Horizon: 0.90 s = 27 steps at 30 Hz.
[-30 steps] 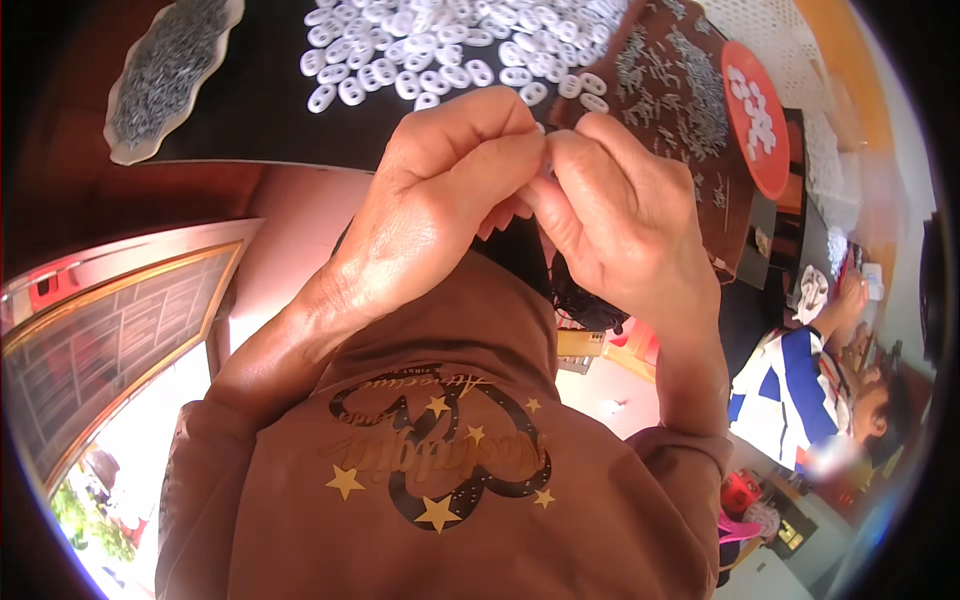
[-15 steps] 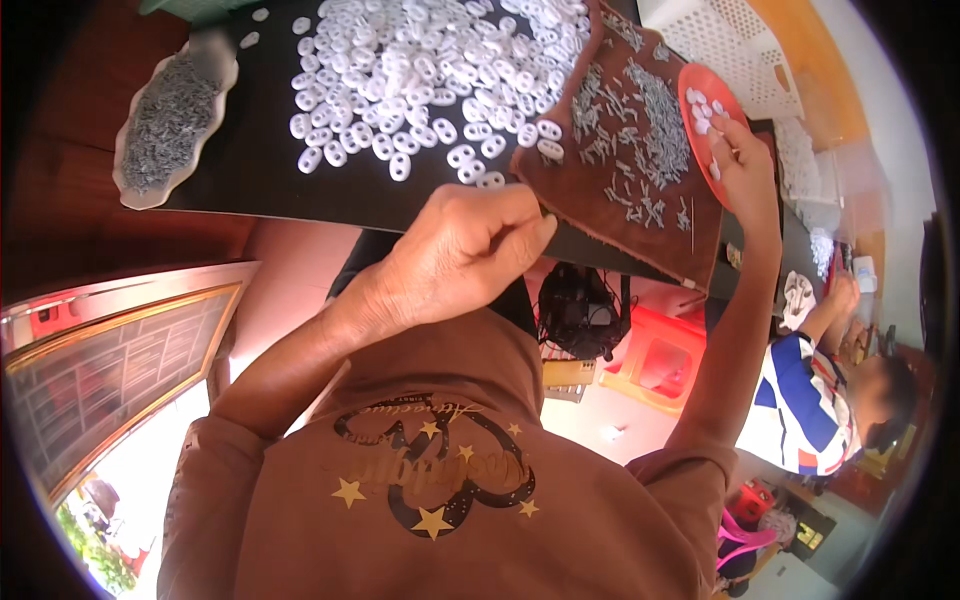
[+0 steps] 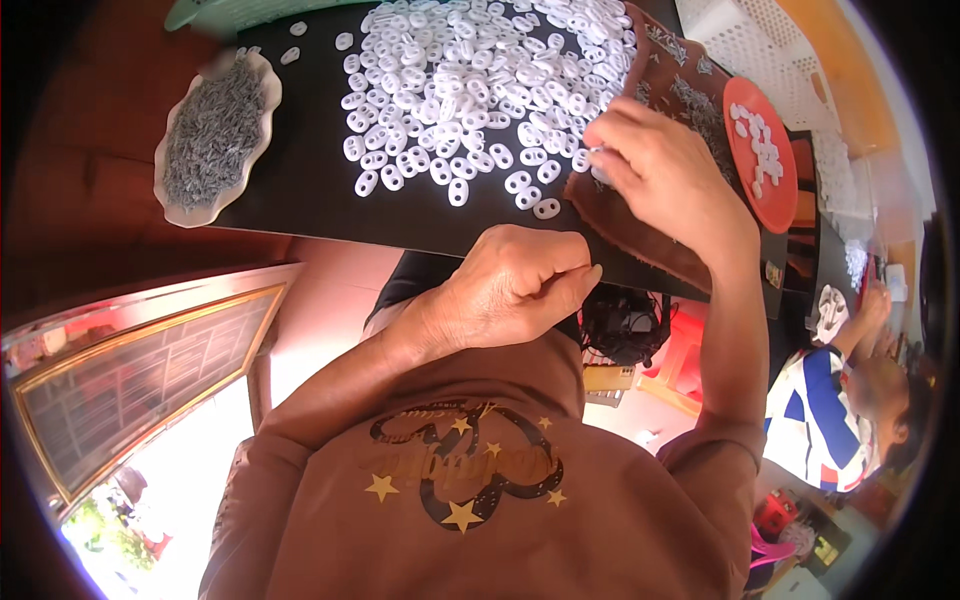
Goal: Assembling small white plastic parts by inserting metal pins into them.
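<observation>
The right hand (image 3: 655,170) reaches, fingers pinched narrow, into the white pieces (image 3: 470,90) at the top middle of the counter (image 3: 300,170). Pick just one. The left hand (image 3: 515,290) stays curled shut; I cannot tell what it holds.

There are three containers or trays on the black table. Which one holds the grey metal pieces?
The white scalloped dish at the table's left end holds the grey pieces. The orange round lid holds white pieces, and the brown tray lies under the right hand.
</observation>
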Motion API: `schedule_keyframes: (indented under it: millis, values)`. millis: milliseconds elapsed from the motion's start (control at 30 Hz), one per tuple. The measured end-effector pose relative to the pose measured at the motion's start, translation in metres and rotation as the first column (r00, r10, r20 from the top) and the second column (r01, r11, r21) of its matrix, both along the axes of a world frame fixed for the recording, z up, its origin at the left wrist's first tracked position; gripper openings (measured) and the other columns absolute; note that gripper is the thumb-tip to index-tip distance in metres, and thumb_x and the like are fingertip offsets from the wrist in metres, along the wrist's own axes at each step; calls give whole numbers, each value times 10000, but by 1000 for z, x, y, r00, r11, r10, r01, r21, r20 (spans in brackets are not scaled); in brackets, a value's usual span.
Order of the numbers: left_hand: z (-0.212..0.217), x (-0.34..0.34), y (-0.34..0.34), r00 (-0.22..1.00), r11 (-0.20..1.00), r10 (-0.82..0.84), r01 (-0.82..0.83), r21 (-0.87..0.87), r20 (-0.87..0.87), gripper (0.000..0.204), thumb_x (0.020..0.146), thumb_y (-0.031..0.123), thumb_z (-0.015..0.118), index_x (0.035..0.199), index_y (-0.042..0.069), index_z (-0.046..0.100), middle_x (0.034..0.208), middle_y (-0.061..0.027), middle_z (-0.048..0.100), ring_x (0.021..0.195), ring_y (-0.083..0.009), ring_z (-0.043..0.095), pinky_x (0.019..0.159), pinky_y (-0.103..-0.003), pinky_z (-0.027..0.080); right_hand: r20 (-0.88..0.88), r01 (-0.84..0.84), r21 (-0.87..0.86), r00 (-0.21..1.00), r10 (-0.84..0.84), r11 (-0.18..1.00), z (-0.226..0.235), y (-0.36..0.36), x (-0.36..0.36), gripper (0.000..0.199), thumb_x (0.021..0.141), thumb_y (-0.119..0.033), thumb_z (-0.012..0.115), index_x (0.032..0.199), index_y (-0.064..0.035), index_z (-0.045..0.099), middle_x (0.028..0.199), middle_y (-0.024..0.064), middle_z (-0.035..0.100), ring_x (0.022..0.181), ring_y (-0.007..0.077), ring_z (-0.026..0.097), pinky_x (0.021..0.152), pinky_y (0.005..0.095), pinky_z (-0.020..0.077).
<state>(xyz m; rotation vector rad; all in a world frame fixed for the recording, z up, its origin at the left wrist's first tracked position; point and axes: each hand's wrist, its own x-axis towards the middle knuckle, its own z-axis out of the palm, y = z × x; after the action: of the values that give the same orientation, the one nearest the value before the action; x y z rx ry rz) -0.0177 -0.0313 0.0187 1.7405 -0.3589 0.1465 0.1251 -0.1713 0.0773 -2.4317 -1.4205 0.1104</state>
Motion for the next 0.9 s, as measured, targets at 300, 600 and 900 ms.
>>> schedule_keyframes:
  millis: [300, 600, 900]
  values:
    - [1, 2, 0, 999, 1000, -30, 30, 3, -19, 213, 858, 15, 579, 683, -1, 459, 577, -77, 406, 486, -166, 376, 457, -302, 325, 9, -12, -100, 1000, 13, 995, 1, -13, -7, 140, 808, -79, 615, 912, -22, 542, 914, 113, 549, 786, 347, 569, 651, 416, 447]
    - [6, 4, 1, 997, 999, -53, 54, 3, -61, 187, 871, 13, 565, 705, -6, 480, 585, -52, 408, 503, -119, 371, 461, -281, 314, 131, 259, -145, 962, -241, 955, 3, -49, 3, 132, 824, -80, 588, 946, -57, 542, 909, 108, 537, 805, 347, 567, 650, 434, 442]
    - [6, 7, 5, 990, 996, -85, 85, -10, -109, 197, 885, 41, 569, 710, -6, 491, 584, -51, 417, 505, -116, 383, 466, -284, 318, -38, 128, -17, 991, -128, 992, 6, -18, -7, 138, 827, -78, 574, 965, -68, 572, 908, 110, 545, 811, 336, 577, 650, 419, 454]
